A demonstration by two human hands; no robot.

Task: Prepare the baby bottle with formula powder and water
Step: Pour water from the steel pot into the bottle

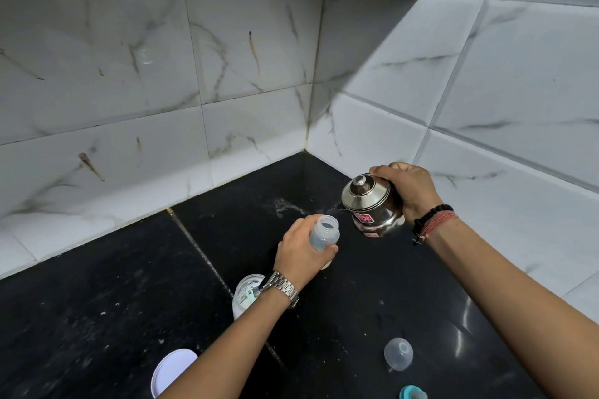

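Note:
My left hand [299, 249] grips a clear, open baby bottle [324, 233] and holds it above the black counter with its mouth tilted to the right. My right hand [410, 191] holds a small lidded steel kettle [369, 204] tipped to the left. Its dark spout is just right of the bottle's mouth. An open white formula jar [244, 296] with powder inside stands under my left wrist. I cannot tell whether water is flowing.
A white jar lid [170, 371] lies at the lower left of the black counter [97, 301]. A clear bottle cap [398, 354] and a teal nipple ring [413, 393] lie at the lower right. White tiled walls meet in the corner behind. Powder specks are scattered on the counter.

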